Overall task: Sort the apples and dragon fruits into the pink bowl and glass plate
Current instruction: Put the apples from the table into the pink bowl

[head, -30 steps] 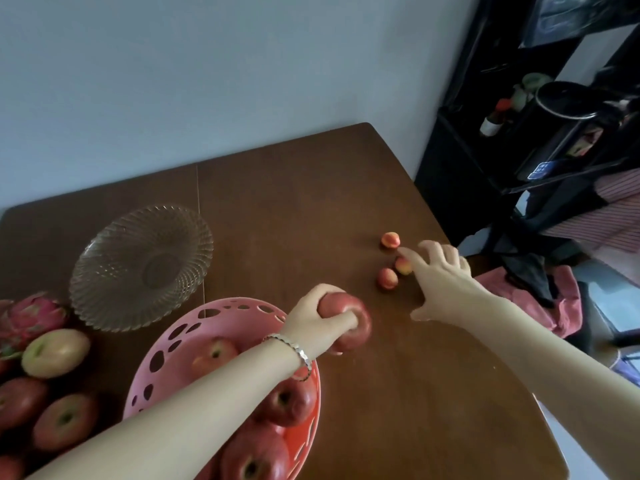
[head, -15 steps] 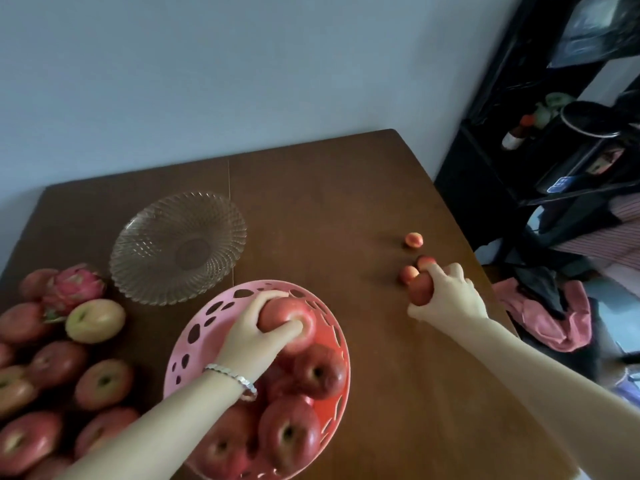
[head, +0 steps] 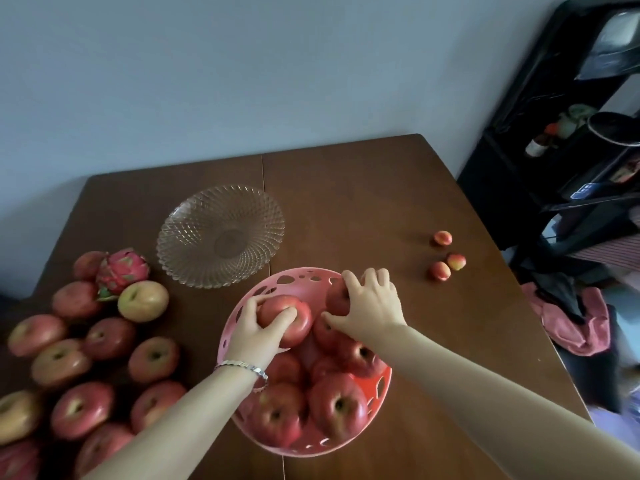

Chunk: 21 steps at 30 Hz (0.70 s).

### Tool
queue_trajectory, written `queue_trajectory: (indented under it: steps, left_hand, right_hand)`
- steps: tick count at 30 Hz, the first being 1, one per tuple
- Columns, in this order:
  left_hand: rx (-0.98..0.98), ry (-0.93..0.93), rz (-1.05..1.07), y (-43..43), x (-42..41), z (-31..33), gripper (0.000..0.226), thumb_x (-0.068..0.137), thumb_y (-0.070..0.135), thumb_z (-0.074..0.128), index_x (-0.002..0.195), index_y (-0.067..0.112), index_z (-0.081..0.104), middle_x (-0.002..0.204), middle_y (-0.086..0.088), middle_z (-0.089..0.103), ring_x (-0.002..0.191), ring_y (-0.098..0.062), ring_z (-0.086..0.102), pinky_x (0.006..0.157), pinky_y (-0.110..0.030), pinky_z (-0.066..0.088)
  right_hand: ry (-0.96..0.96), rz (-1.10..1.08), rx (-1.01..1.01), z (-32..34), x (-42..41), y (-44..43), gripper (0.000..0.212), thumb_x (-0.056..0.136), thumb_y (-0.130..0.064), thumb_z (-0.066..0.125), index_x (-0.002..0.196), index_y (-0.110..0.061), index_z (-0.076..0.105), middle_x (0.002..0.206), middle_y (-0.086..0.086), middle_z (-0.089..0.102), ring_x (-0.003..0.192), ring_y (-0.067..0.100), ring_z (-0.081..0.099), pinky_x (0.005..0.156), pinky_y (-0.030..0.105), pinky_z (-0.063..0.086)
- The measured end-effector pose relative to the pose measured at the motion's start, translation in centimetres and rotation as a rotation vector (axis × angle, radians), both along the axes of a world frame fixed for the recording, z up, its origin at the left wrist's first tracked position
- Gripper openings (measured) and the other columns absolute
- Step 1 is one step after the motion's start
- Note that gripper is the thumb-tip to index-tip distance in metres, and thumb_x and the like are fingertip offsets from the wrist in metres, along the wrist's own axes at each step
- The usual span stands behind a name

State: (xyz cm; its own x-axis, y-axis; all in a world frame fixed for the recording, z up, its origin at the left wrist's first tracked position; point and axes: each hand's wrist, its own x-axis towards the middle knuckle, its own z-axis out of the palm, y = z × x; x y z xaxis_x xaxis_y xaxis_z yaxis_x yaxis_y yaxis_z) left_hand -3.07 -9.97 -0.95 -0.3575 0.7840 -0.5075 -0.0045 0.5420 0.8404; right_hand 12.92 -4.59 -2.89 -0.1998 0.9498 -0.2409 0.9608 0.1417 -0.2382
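A pink perforated bowl sits at the table's near middle, heaped with several red apples. My left hand grips a red apple on top of the heap. My right hand is closed over another red apple at the bowl's far right rim. The empty glass plate stands behind the bowl to the left. A pink dragon fruit lies among the loose apples on the left side of the table.
Three small peach-like fruits lie on the brown table to the right of the bowl. A black shelf unit with bottles stands right of the table; pink cloth lies below it. A wall runs behind.
My left hand carried its apple from beside the bowl onto the heap. My right hand took an apple from near the small fruits and brought it left to the bowl's rim.
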Motion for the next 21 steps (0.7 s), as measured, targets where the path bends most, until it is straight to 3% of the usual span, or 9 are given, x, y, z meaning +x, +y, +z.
queue_trajectory:
  steps: [4,6,8,11,14,15,17,19,21]
  left_hand:
    - [0.016,0.071,-0.036,1.0,0.5,-0.3,0.027,0.081,0.016,0.07,0.102,0.02,0.054,0.099,0.002,0.052,0.1,-0.027,0.058,0.08,-0.044,0.057]
    - [0.009,0.169,-0.091,1.9,0.8,-0.7,0.026,0.082,0.022,0.069,0.102,0.022,0.052,0.102,0.0,0.054,0.097,-0.022,0.055,0.09,-0.037,0.049]
    - [0.006,0.22,-0.109,3.0,1.1,-0.6,0.03,0.084,0.025,0.066,0.11,0.019,0.051,0.103,0.0,0.053,0.096,-0.019,0.051,0.087,-0.026,0.037]
    - [-0.016,0.255,-0.119,4.7,1.9,-0.6,0.031,0.086,0.028,0.062,0.111,0.017,0.047,0.101,0.001,0.052,0.095,-0.021,0.051,0.081,-0.023,0.032]
    - [-0.045,0.35,-0.172,5.9,2.5,-0.9,0.041,0.09,0.03,0.057,0.124,0.011,0.045,0.109,-0.003,0.054,0.107,-0.025,0.053,0.072,-0.016,0.026]
    - [-0.05,0.378,-0.186,6.0,2.7,-1.0,0.043,0.091,0.031,0.056,0.127,0.011,0.044,0.117,-0.006,0.055,0.112,-0.025,0.052,0.071,-0.017,0.025]
    - [-0.069,0.42,-0.218,6.1,2.6,-1.2,0.044,0.092,0.033,0.052,0.131,0.013,0.042,0.133,-0.013,0.045,0.116,-0.029,0.049,0.086,-0.023,0.031]
    - [-0.099,0.451,-0.269,5.9,2.3,-1.5,0.044,0.093,0.035,0.051,0.133,0.018,0.042,0.137,-0.015,0.037,0.116,-0.031,0.049,0.096,-0.03,0.034]
    - [-0.094,0.483,-0.314,5.6,1.8,-1.9,0.043,0.092,0.034,0.053,0.131,0.021,0.043,0.136,-0.017,0.039,0.117,-0.03,0.049,0.097,-0.031,0.035]
  right_hand:
    - [0.116,-0.067,-0.029,-0.8,-1.0,-0.3,0.064,0.079,-0.056,0.056,0.128,-0.018,0.041,0.123,0.012,0.04,0.114,0.032,0.034,0.099,0.038,0.034]
    - [0.232,-0.114,-0.045,-1.1,-1.1,-0.5,0.061,0.08,-0.052,0.057,0.129,-0.02,0.042,0.123,0.01,0.037,0.114,0.03,0.034,0.101,0.037,0.034]
    - [0.288,-0.126,-0.064,-1.3,-1.0,-0.5,0.061,0.08,-0.049,0.058,0.131,-0.021,0.041,0.126,0.009,0.034,0.118,0.029,0.032,0.103,0.037,0.034]
    - [0.307,-0.109,-0.115,-1.4,-0.8,-0.3,0.066,0.078,-0.047,0.062,0.133,-0.019,0.039,0.138,0.01,0.025,0.129,0.03,0.025,0.106,0.04,0.033]
    - [0.372,-0.129,-0.141,-1.5,-0.6,-0.2,0.065,0.076,-0.044,0.065,0.131,-0.02,0.041,0.138,0.008,0.028,0.128,0.028,0.029,0.105,0.041,0.036]
    - [0.383,-0.134,-0.138,-1.5,-0.6,-0.3,0.064,0.075,-0.043,0.066,0.13,-0.02,0.041,0.135,0.007,0.031,0.125,0.028,0.033,0.103,0.04,0.038]
    - [0.387,-0.14,-0.13,-1.6,-0.5,-0.3,0.063,0.074,-0.044,0.065,0.129,-0.022,0.042,0.129,0.005,0.036,0.12,0.027,0.039,0.099,0.039,0.041]
    - [0.398,-0.151,-0.126,-1.6,-0.6,-0.3,0.062,0.074,-0.044,0.065,0.128,-0.024,0.043,0.126,0.004,0.039,0.116,0.026,0.043,0.097,0.039,0.043]
    - [0.415,-0.161,-0.12,-1.6,-0.6,-0.3,0.061,0.073,-0.044,0.066,0.127,-0.025,0.045,0.124,0.003,0.041,0.115,0.025,0.045,0.097,0.04,0.043]
